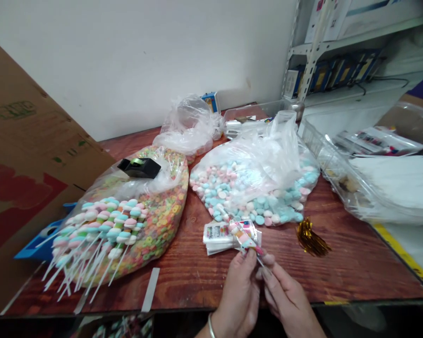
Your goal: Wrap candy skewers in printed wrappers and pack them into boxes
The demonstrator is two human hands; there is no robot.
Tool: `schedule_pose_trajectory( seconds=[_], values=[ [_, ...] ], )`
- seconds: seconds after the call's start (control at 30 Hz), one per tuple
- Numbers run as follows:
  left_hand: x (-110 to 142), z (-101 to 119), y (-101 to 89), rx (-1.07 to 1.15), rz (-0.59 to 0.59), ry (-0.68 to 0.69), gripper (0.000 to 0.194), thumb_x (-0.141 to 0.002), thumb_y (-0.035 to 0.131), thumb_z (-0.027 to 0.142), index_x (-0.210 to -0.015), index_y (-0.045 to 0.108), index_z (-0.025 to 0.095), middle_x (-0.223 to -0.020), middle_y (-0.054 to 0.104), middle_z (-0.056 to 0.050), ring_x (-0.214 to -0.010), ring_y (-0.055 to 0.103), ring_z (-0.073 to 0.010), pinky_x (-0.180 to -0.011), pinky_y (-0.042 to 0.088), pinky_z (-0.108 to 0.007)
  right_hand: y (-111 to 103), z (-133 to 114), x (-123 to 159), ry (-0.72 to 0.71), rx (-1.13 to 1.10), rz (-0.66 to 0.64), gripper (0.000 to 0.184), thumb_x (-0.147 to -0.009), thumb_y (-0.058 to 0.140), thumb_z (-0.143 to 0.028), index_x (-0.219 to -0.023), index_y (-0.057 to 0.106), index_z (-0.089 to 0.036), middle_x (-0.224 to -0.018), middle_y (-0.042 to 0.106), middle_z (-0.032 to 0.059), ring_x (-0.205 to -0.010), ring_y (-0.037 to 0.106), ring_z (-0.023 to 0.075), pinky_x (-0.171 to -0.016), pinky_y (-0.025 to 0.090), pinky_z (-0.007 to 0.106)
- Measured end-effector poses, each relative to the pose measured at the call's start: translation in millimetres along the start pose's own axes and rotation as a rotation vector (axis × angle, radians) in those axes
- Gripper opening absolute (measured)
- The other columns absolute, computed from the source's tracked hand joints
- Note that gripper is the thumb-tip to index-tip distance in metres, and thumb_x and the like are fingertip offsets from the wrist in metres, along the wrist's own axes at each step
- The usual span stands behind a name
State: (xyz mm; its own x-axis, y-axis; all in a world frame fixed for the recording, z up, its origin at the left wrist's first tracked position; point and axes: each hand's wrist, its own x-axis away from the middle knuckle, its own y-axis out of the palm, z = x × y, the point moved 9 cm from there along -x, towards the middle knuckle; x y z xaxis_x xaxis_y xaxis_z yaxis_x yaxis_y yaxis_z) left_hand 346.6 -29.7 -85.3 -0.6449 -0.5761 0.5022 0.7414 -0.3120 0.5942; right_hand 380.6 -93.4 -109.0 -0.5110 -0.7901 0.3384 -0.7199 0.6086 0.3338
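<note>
My left hand (238, 291) and my right hand (287, 293) meet near the table's front edge, both closed on a candy stick (241, 232) in a clear printed wrapper. The wrapped candies point up and away from me; fingers of both hands pinch the lower end around the stick and hide part of it. Just behind it lies a small stack of printed plastic sleeves (216, 237). A bunch of gold twist ties (312, 238) rests to the right of my hands. At the left, a pile of unwrapped candy sticks (98, 225) has pastel pieces threaded on white sticks.
A bag of ring candies (162, 220) carries a black tape dispenser (140, 167). Beside it sits a bag of pastel candies (261, 188). A cardboard box (31, 155) stands left, a clear tub (359, 202) right. A tape strip (150, 289) sticks to the table edge.
</note>
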Motion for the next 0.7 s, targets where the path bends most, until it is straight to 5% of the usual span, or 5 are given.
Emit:
schedule_pose_trajectory(
  seconds=[0.13,0.3,0.4,0.53,0.7],
  values=[
    [-0.8,-8.0,-3.5,-0.112,0.028,0.063,0.026,-0.082,0.065,0.033,-0.099,0.07,0.014,-0.095,0.07,-0.009,-0.092,0.061,-0.0203,-0.087,0.043,-0.029,-0.4,-4.6,-0.2,-0.021,-0.061,0.131,0.043,-0.082,0.061,-0.057,-0.104,0.064,-0.02,-0.08,0.061,0.0023,-0.068,0.056,0.0158,-0.064,0.046,0.025],
    [0.9,-4.2,-1.3,-0.292,-0.019,0.128,0.027,-0.084,0.063,0.037,-0.096,0.073,0.016,-0.096,0.071,-0.01,-0.094,0.06,-0.022,-0.092,0.041,-0.032,-8.2,-19.9,-1.6,-0.097,0.019,0.206,0.039,-0.082,0.06,-0.058,-0.093,0.063,-0.021,-0.08,0.064,0.0023,-0.076,0.06,0.0186,-0.072,0.049,0.026],
    [4.7,6.3,6.1,-0.385,-0.081,0.163,0.027,-0.08,0.066,0.036,-0.096,0.074,0.016,-0.099,0.071,-0.01,-0.101,0.059,-0.0244,-0.097,0.038,-0.033,-13.2,-17.0,-4.5,-0.087,-0.019,0.193,0.039,-0.08,0.062,-0.059,-0.086,0.06,-0.021,-0.068,0.057,-0.0019,-0.061,0.053,0.0141,-0.058,0.046,0.023],
    [10.0,8.0,12.8,-0.203,-0.149,0.009,0.032,-0.078,0.069,0.034,-0.104,0.072,0.016,-0.087,0.07,-0.009,-0.091,0.062,-0.0243,-0.087,0.045,-0.034,-8.9,-3.5,-5.3,0.002,-0.227,0.123,0.04,-0.08,0.063,-0.059,-0.077,0.052,-0.021,-0.051,0.029,-0.0114,-0.041,0.023,0.0051,-0.038,0.023,0.016],
    [10.0,8.0,-2.1,-0.223,-0.025,-0.024,0.032,-0.075,0.073,0.034,-0.1,0.073,0.014,-0.06,0.058,-0.001,-0.057,0.052,-0.0115,-0.057,0.041,-0.021,21.3,0.1,-3.1,0.169,-0.497,-0.122,0.038,-0.085,0.061,-0.055,-0.073,0.047,-0.021,-0.044,0.024,-0.0149,-0.034,0.01,0.0024,-0.032,0.016,0.015]
  ],
)
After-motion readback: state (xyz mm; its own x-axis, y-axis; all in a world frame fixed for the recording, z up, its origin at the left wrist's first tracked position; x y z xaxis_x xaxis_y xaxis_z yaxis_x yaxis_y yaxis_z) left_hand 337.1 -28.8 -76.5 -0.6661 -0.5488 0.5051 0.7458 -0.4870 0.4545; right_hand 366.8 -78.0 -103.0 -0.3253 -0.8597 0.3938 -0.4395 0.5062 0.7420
